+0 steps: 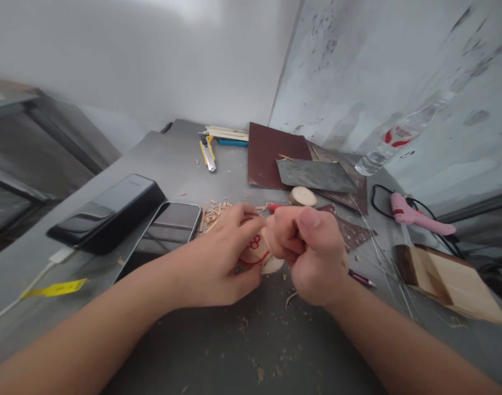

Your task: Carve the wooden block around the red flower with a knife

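Head view: wood shavings [213, 215] lie by the left hand [221, 258] — some cutting seems done, how much remains I cannot tell. That hand grips a red-marked wooden disc [255, 254] over the worktop [123, 159]; the right hand [316, 252] is clenched beside it — anything inside is hidden.

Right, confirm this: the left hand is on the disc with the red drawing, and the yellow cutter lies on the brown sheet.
Not quite. The head view shows the cutter on the grey table, left of the brown sheet, not on it. The left hand is on the disc with the red drawing, as you say.
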A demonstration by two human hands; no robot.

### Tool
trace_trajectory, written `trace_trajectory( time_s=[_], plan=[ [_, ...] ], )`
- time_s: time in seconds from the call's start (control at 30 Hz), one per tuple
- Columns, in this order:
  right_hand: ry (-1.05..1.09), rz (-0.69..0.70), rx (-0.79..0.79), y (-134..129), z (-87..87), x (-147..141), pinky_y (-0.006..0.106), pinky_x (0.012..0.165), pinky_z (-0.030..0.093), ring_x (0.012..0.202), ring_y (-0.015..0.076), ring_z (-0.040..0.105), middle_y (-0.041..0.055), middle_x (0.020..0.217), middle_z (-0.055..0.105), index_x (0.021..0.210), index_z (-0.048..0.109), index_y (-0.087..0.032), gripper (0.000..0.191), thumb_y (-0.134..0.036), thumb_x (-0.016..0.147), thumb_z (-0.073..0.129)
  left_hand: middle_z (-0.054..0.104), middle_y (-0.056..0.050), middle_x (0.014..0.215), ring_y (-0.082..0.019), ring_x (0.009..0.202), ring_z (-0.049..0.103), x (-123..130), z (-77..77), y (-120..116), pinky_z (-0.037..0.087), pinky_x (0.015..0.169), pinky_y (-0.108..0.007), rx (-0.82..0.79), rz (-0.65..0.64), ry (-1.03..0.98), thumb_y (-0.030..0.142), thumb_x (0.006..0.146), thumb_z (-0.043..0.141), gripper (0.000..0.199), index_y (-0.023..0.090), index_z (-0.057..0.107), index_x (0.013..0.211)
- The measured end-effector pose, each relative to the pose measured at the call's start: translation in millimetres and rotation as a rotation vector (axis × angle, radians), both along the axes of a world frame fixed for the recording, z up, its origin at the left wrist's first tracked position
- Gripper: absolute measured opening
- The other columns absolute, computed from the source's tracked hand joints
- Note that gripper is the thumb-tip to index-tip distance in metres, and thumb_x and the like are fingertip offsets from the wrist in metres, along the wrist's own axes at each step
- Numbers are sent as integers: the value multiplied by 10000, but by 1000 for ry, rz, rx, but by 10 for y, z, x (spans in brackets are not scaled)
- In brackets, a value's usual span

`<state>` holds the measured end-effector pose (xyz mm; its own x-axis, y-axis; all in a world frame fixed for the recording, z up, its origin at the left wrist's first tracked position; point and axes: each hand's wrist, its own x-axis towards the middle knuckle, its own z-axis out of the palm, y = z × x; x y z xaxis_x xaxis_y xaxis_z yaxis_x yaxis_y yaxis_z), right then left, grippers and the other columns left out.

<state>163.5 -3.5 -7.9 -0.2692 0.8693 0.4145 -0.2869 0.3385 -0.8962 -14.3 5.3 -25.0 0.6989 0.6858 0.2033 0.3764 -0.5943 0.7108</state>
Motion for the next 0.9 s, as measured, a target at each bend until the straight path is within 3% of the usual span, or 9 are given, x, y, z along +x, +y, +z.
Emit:
trace_trajectory(
  time_s=[0.2, 0.43, 0.53, 0.73, 0.8, 0.9],
  plan=[
    [57, -115, -191, 67, 66, -66, 275, 423, 186, 418, 80, 159, -88, 475, 244, 550, 324, -244, 599, -553, 1001, 568, 479, -115, 1279, -295, 1215, 542, -4, -2, -10, 518, 1070, -506, -22, 16, 20, 167, 801, 635, 273, 216, 586, 1066],
    [180, -256, -291, 92, 76, -88, 272, 406, 174, 416, 86, 147, -92, 468, 238, 551, 333, -256, 532, -488, 984, 540, 469, -118, 1352, -291, 1225, 563, 10, 24, -20, 523, 1085, -503, -21, 33, 47, 181, 831, 636, 305, 222, 574, 1126],
    [146, -213, -217, 71, 27, -63, 281, 409, 171, 427, 96, 155, -87, 494, 237, 572, 346, -254, 536, -481, 1029, 510, 475, -123, 1360, -306, 1263, 550, 6, 24, -21, 514, 1108, -517, -19, 27, 47, 178, 830, 640, 294, 222, 580, 1115],
    [-85, 84, 11, 45, 14, -2, 294, 498, 298, 494, 112, 312, -47, 536, 386, 567, 422, -230, 577, -516, 1031, 611, 545, -107, 1250, -325, 1325, 499, -3, 17, -5, 501, 1138, -531, 16, 2, 17, 132, 810, 644, 267, 233, 581, 1048],
    [-54, 106, -8, 80, 32, 12, 286, 455, 282, 445, 105, 273, -61, 491, 341, 549, 376, -245, 598, -548, 1019, 588, 527, -117, 1287, -326, 1331, 498, -1, 21, -9, 493, 1145, -544, 6, 10, 26, 137, 815, 636, 273, 227, 577, 1065],
    [12, 29, -73, 110, 25, 13, 280, 392, 205, 391, 99, 178, -85, 457, 237, 562, 299, -270, 599, -590, 1039, 469, 481, -136, 1377, -329, 1330, 511, 10, 29, -20, 481, 1154, -561, -13, 18, 46, 148, 811, 633, 326, 218, 569, 1123]
  ],
)
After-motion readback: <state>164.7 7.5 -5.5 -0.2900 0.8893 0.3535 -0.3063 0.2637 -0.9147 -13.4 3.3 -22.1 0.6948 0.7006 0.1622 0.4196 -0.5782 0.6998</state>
